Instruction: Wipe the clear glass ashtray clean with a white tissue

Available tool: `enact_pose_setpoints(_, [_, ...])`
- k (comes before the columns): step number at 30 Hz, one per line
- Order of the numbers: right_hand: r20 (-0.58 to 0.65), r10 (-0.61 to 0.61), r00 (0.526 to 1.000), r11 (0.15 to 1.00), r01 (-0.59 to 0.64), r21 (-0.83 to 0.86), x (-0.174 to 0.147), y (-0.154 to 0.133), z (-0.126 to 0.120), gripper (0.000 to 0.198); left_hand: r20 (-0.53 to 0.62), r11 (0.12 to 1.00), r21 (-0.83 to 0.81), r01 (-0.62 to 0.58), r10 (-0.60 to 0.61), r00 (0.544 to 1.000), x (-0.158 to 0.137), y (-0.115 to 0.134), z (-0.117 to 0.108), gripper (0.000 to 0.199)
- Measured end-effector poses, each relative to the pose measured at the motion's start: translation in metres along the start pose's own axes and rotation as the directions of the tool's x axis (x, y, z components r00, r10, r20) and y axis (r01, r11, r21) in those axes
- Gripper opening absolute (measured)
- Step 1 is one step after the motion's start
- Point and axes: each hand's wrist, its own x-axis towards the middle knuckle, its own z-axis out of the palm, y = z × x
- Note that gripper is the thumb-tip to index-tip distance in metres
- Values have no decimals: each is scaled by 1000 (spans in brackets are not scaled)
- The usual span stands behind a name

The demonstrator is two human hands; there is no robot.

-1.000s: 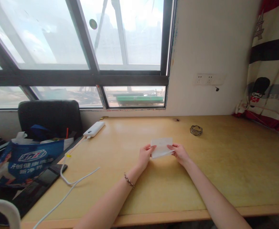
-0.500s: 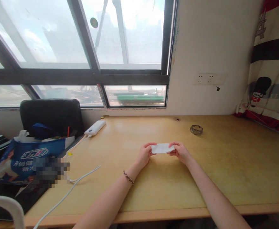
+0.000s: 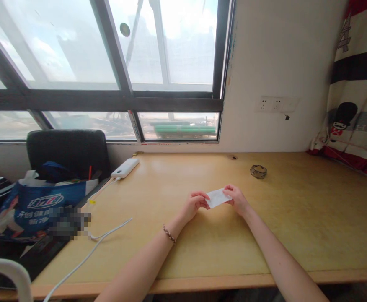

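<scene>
A small white rectangle, perhaps folded paper or tissue [image 3: 216,198], is held above the wooden desk [image 3: 221,251]. My left hand [image 3: 196,203] pinches its left end between thumb and fingers. The right end is gripped by my right hand [image 3: 235,199], thumb on top and fingers behind. The piece is tilted, its right side higher than its left. A braided bracelet [image 3: 169,234] circles my left wrist. What lies behind the white piece is hidden.
Beyond my right hand lies a dark coiled band [image 3: 258,171]. A white power bank [image 3: 125,168] and a white cable [image 3: 102,239] are at the desk's left. A blue bag [image 3: 42,209] sits by a black chair [image 3: 67,151]. Wall sockets [image 3: 277,104] are at the back.
The white piece has turned from nearly level to tilted, right end up. My left hand has shifted slightly right and down; my right hand has risen a little.
</scene>
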Motion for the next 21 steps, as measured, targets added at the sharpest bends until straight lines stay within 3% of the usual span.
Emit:
enact_pose_setpoints(5, [-84,-75,994,997,74,-22,1,-3,-3,38,132,988,-46,151,-143,981,-3,7,5,42])
enact_pose_setpoints(8, [7,-52,999,997,52,-52,-1,-5,-2,43,156,979,-73,192,-179,971,-4,10,11,56])
enact_pose_setpoints(14, [194,42,980,976,1,-218,-5,0,3,53,193,989,12,149,-148,970,-9,4,20,37])
enact_pose_setpoints(21, [61,-95,994,958,108,-266,3,7,-4,47,210,943,179,279,-314,926,-9,-1,15,40])
